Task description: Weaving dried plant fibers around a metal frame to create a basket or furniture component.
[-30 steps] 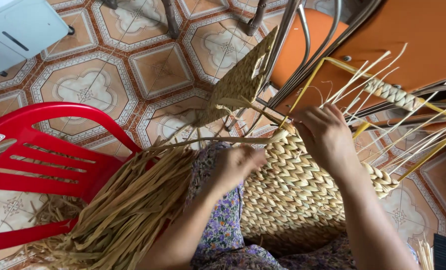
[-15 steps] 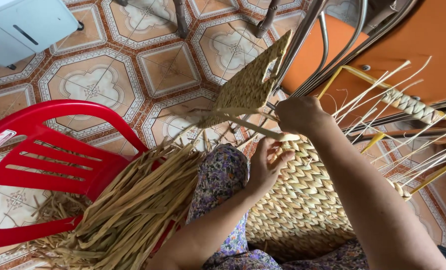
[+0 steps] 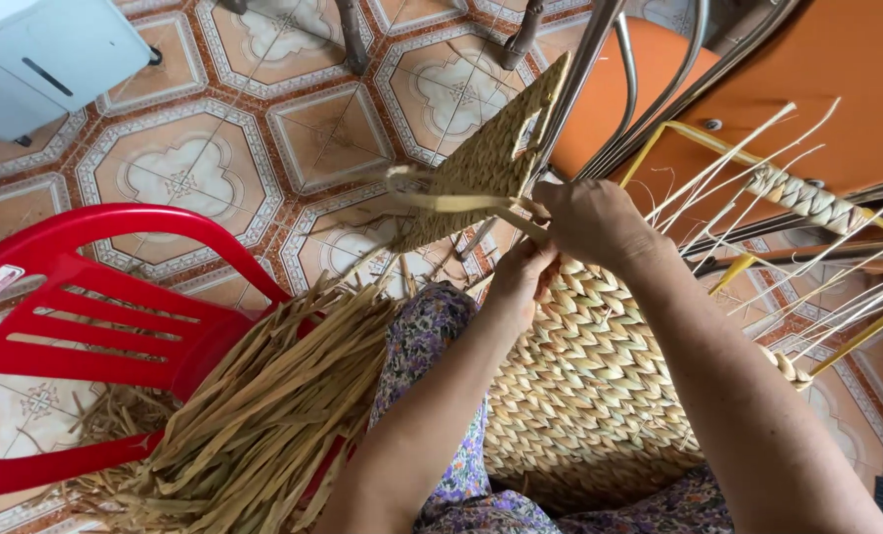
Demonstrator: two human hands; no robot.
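A half-woven straw basket (image 3: 600, 386) with a herringbone pattern rests on my lap, over a floral garment. My left hand (image 3: 523, 282) pinches a flat straw strand at the basket's upper edge. Just above it, my right hand (image 3: 592, 220) grips the same pale strand (image 3: 451, 201), which loops out to the left. Loose straw ends (image 3: 758, 178) fan out to the right from a yellow wire frame (image 3: 679, 133) at the basket's rim.
A red plastic chair (image 3: 86, 326) at left carries a thick bundle of dried straw (image 3: 264, 415). A woven straw panel (image 3: 491, 158) leans against metal chair legs (image 3: 600, 59). Patterned floor tiles lie beneath; a white box (image 3: 46, 59) sits top left; orange furniture (image 3: 817, 79) top right.
Both hands have moved up the basket to its top edge and closer together. The strand is now pulled out to the left in a loop.
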